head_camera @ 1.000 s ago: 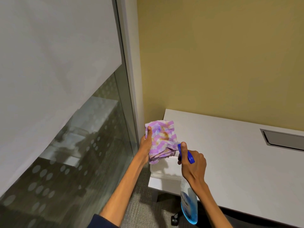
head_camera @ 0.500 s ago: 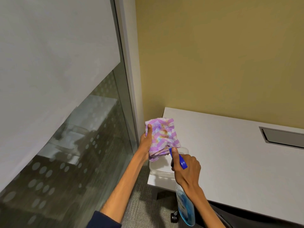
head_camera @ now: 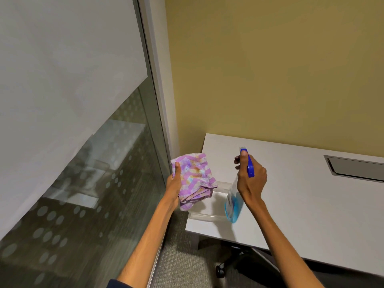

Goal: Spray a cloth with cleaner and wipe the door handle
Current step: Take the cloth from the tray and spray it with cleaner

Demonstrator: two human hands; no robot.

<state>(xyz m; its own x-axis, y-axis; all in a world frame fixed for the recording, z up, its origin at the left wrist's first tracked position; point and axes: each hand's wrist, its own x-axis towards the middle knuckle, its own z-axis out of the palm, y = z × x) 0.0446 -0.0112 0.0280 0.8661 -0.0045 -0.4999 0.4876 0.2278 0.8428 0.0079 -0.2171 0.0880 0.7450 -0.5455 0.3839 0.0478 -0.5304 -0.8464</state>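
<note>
My left hand (head_camera: 174, 185) holds up a folded purple, pink and orange patterned cloth (head_camera: 194, 178), thumb on its front, beside the white desk's left end. My right hand (head_camera: 250, 177) grips a clear spray bottle (head_camera: 234, 205) with blue liquid and a blue trigger head (head_camera: 249, 163), held upright above the desk, clear of the cloth to its right. The bottle looks blurred. No door handle shows in this view.
A clear plastic tub (head_camera: 204, 212) sits on the white desk (head_camera: 311, 204) near its left front corner, under the cloth and bottle. A grey cable hatch (head_camera: 356, 168) is set in the desk. A frosted glass partition (head_camera: 62, 121) stands to the left, a yellow wall (head_camera: 270, 69) behind. A chair castor (head_camera: 220, 271) shows below.
My right hand has pulled the spray bottle away from the cloth, up and to the right over the desk. My left hand and the cloth stay in about the same place.
</note>
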